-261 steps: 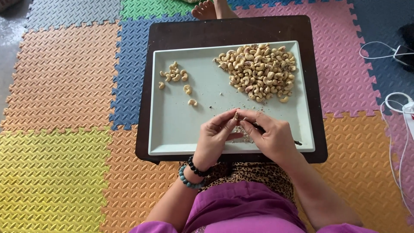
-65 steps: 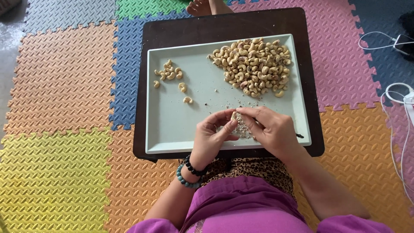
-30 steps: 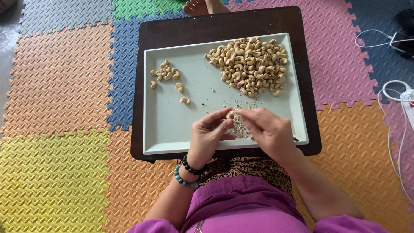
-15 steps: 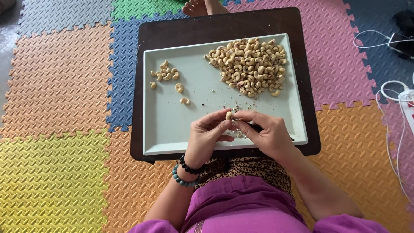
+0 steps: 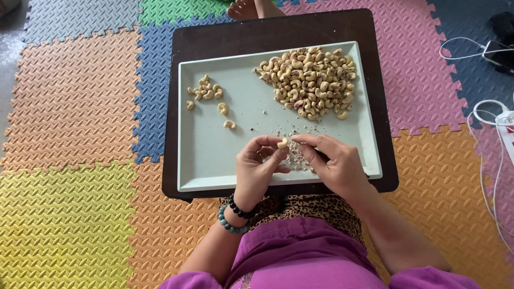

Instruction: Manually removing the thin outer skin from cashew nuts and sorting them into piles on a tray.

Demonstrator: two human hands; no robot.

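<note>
Pale curved cashew [image 5: 282,143] pinched btwn left hand [image 5: 257,168], right hand [image 5: 334,166].

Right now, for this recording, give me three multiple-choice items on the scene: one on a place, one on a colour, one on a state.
1. Where on the tray is the big cashew heap?
A far right
B near left
C near middle

2. What colour is the floor mat tile at the near left?
A pink
B yellow
C grey

3. What does the left hand hold?
A nothing
B a spoon
C a single cashew

Answers:
1 A, the heap fills the far right corner.
2 B, that tile is yellow.
3 C, its fingertips pinch one nut while the right hand meets it.
</note>
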